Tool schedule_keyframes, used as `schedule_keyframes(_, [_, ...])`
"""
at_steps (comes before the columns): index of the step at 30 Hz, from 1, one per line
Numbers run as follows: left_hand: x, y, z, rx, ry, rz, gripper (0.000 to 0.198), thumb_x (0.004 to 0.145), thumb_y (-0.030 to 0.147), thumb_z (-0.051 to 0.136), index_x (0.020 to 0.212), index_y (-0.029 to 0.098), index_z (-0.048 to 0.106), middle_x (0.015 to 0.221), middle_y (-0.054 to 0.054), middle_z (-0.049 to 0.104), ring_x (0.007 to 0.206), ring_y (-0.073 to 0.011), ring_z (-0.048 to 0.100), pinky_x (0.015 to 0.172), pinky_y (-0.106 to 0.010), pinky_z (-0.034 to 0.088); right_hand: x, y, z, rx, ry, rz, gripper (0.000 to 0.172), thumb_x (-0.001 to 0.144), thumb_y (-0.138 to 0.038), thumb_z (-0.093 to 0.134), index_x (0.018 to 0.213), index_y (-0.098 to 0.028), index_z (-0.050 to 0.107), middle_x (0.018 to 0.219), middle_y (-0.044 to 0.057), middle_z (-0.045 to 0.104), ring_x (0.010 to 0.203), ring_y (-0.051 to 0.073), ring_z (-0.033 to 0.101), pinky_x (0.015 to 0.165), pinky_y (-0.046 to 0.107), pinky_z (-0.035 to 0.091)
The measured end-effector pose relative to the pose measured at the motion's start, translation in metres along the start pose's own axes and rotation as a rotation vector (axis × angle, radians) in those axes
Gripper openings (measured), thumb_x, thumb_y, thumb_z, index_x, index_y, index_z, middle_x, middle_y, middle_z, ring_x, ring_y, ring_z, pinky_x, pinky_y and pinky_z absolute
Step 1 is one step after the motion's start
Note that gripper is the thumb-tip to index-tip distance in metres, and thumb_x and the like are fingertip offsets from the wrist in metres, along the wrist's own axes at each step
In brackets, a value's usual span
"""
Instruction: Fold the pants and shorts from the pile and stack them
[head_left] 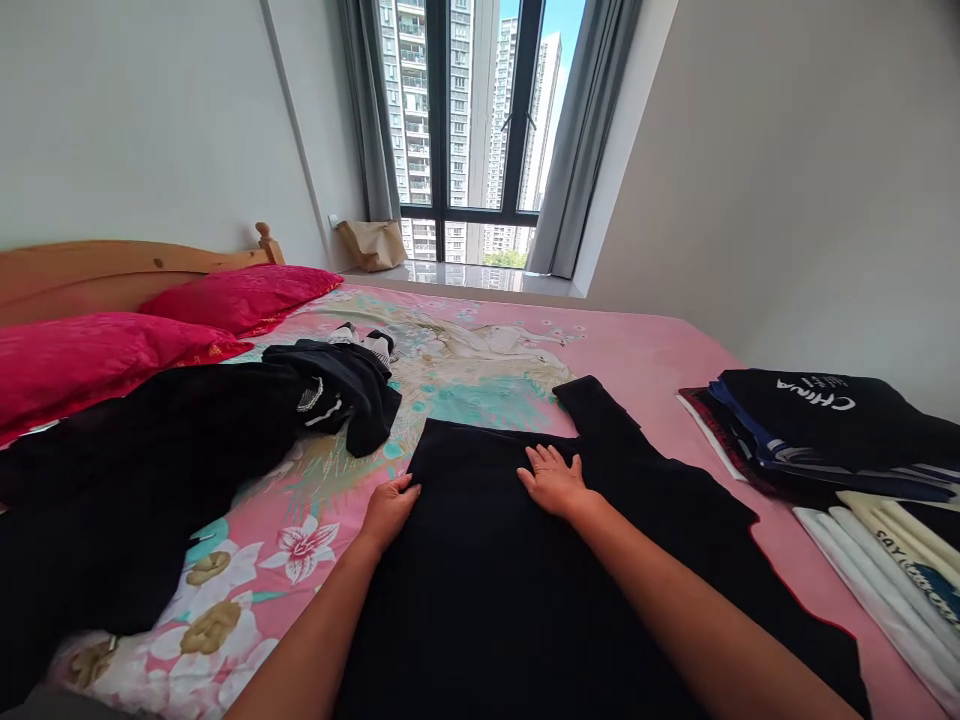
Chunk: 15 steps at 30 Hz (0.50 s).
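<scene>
A black garment (480, 600) lies spread on the pink floral bedsheet (645, 345), with a sleeve pointing up and to the right. My left hand (390, 508) is at its left edge, thumb and fingers closed on the cloth there. Flat on the upper middle of the garment rests my right hand (553, 482), palm down with the fingers spread. The garment's near end runs out of the bottom of the view, partly behind my right forearm.
Rumpled dark clothes (217, 430) lie on the left. Folded dark clothes (847, 420) and folded white clothes (885, 570) are stacked at the right. Red pillows (240, 298) rest by the wooden headboard (150, 258). A paper bag (373, 245) stands on the windowsill.
</scene>
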<state>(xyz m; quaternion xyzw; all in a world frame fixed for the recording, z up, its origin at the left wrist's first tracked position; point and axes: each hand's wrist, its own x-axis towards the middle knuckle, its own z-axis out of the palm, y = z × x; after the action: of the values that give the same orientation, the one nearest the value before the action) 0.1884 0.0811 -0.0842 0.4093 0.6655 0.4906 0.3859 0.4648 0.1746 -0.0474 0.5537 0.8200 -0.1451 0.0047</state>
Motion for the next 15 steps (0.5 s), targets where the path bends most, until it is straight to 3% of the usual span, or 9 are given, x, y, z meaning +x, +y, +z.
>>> schedule_keyframes(3, [0.001,-0.003,0.000,-0.046,-0.034,-0.018,0.038,0.062,0.037,0.071,0.095,0.017,0.072,0.091,-0.003,0.075,0.095,-0.0289,0.065,0.079,-0.032,0.051,-0.007,-0.034,0.017,0.010,0.027,-0.147,0.062,0.093,-0.054,0.018,0.148,-0.026,0.016,0.155,0.000,0.011,0.143,0.020,0.001,0.112,0.053,-0.003])
schedule_keyframes(6, [0.001,0.003,-0.002,-0.076,-0.102,-0.049,0.039,0.063,0.040,0.072,0.094,0.018,0.070,0.088,-0.004,0.075,0.089,-0.0276,0.067,0.076,-0.033,0.053,-0.015,-0.058,0.037,0.027,0.025,-0.211,0.062,0.093,-0.053,0.021,0.147,-0.023,0.017,0.155,0.001,0.010,0.143,0.021,0.003,0.111,0.053,-0.005])
schedule_keyframes(11, [0.012,0.032,0.002,-0.069,-0.257,-0.129,0.039,0.060,0.041,0.076,0.088,0.015,0.069,0.083,-0.010,0.074,0.077,-0.0281,0.069,0.069,-0.037,0.055,-0.016,-0.055,0.045,0.050,0.063,-0.224,0.061,0.092,-0.053,0.023,0.147,-0.028,0.016,0.155,0.001,0.010,0.142,0.023,0.004,0.109,0.057,-0.007])
schedule_keyframes(15, [0.021,0.039,0.017,0.004,-0.142,-0.088,0.034,0.066,0.044,0.069,0.084,0.016,0.067,0.080,-0.008,0.073,0.079,-0.0281,0.068,0.068,-0.036,0.053,-0.017,-0.051,0.045,0.087,0.142,-0.222,0.061,0.092,-0.053,0.026,0.147,-0.029,0.018,0.154,0.001,0.015,0.142,0.022,0.007,0.111,0.053,-0.006])
